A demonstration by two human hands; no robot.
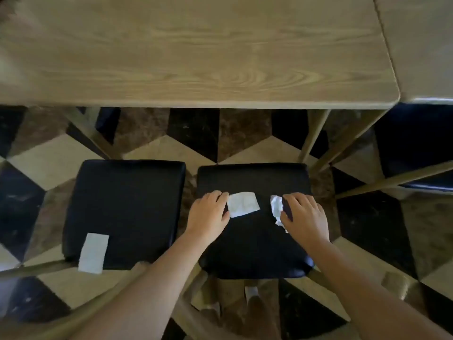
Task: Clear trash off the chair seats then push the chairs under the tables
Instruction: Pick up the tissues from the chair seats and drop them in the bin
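Note:
Two black padded chair seats stand side by side in front of a wooden table point(196, 57). On the right seat point(255, 251) lie a flat white paper scrap point(242, 204) and a crumpled white scrap point(277, 209). My left hand point(208, 214) rests on that seat with its fingertips touching the flat scrap's left edge. My right hand point(304, 217) lies over the crumpled scrap's right side, fingers spread on it. The left seat point(127, 207) carries a long white paper strip point(93, 252) at its near edge.
A second wooden table point(426, 45) adjoins on the right, with another dark chair seat point(416, 143) tucked under it. Wooden table legs point(313, 136) stand just beyond the right seat. The floor is patterned in black, brown and cream tiles.

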